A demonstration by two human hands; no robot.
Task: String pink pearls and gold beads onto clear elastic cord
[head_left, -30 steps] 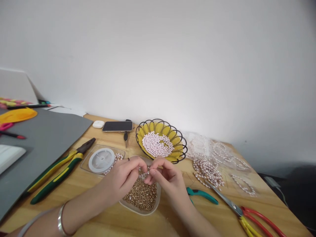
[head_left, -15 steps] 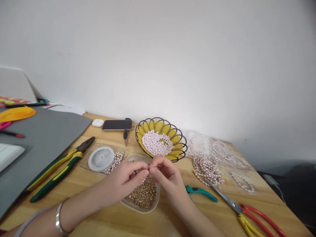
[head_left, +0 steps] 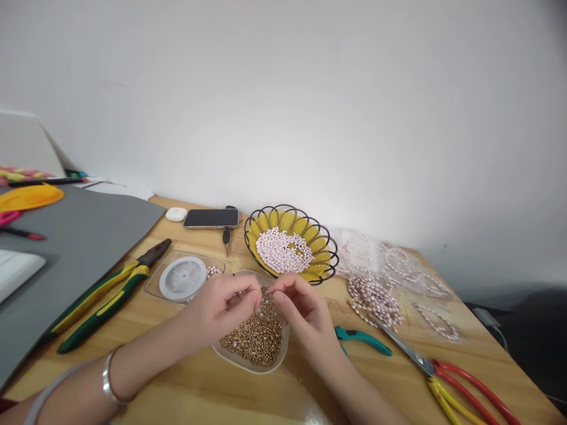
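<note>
My left hand (head_left: 228, 304) is closed in a pinch, thumb against forefinger, over the left side of a pale dish (head_left: 287, 348). What lies between these fingertips is too small to make out. Opposite it, my right hand (head_left: 305, 307) also pinches with thumb and forefinger; its hold is likewise too small to name. A narrow gap separates the fingertips of both hands. Below them, small gold beads (head_left: 254, 342) fill much of the dish. Behind the hands, a black wire basket with a yellow lining (head_left: 305, 227) holds pale pink beads (head_left: 283, 251).
To the left are a clear box with a white spool (head_left: 182, 278) and green-yellow pliers (head_left: 110, 295). A phone (head_left: 211, 218) lies farther back. On the right are teal-handled pliers (head_left: 365, 340), scissors (head_left: 414, 354), heaped bead strands (head_left: 376, 301) and plastic-bagged strands (head_left: 372, 257).
My fingertips, which were together, have moved apart, the left hand shifting slightly left. The whole view has shifted a little, and more of the gold beads shows between the hands.
</note>
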